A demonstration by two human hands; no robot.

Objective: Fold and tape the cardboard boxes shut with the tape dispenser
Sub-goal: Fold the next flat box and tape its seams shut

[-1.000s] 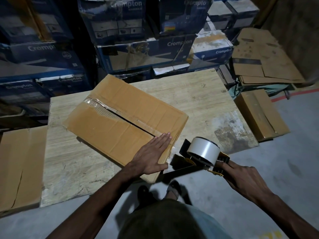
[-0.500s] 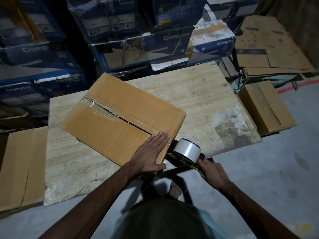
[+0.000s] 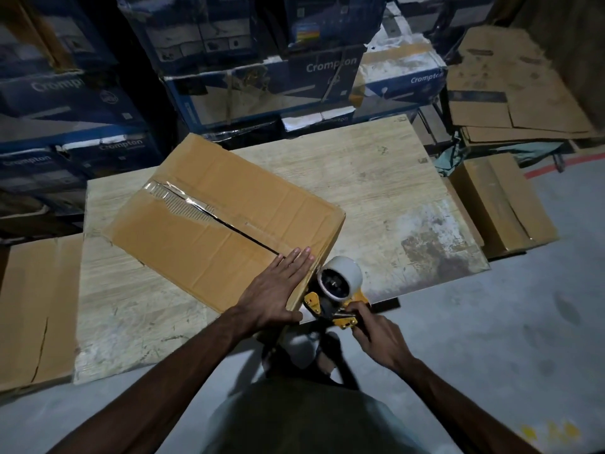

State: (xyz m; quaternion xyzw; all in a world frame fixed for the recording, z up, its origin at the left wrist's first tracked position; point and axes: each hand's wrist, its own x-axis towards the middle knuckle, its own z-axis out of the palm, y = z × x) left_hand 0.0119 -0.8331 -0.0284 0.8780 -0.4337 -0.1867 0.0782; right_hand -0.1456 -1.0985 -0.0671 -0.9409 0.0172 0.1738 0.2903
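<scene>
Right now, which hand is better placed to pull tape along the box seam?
Right. The right hand grips the tape dispenser at the near end of the seam, while the left hand lies flat on the cardboard box, pressing its flaps down.

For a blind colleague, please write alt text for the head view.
A person's left hand presses flat on a cardboard box on a wooden table, while the right hand holds a tape dispenser at the box's near end. Behind stand stacked blue cartons.
</scene>
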